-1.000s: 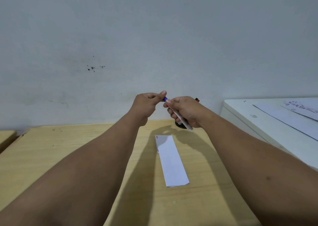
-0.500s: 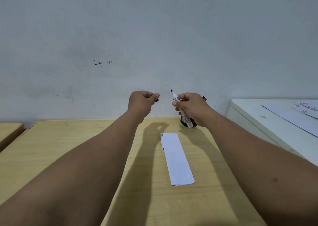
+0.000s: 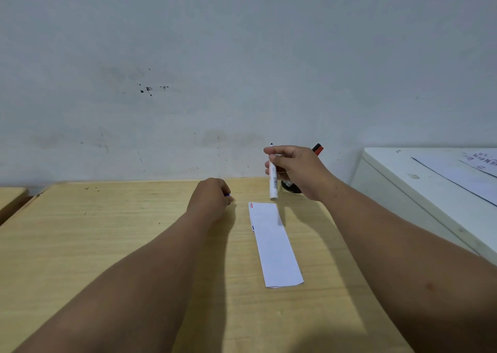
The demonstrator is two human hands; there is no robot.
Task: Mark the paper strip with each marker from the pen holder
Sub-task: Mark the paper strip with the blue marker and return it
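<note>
A white paper strip (image 3: 274, 242) lies on the wooden table (image 3: 107, 231), with a small red mark at its far left corner and a small blue mark on its left edge. My right hand (image 3: 295, 169) holds an uncapped white marker (image 3: 273, 183) upright above the strip's far end, tip pointing up. My left hand (image 3: 212, 199) rests on the table left of the strip, closed on the blue cap (image 3: 228, 195), which just peeks out. The black pen holder (image 3: 289, 185) stands behind my right hand, mostly hidden, with a red-capped marker (image 3: 317, 148) sticking out.
A white cabinet (image 3: 403, 180) with printed sheets (image 3: 462, 175) on top stands against the table's right side. The grey wall (image 3: 242, 70) runs directly behind the table. A second wooden surface (image 3: 10, 196) shows at the far left.
The hands pulled apart and the blue cap came off the marker. My left hand then dropped to the table with the cap. My right hand turned the marker upright.
</note>
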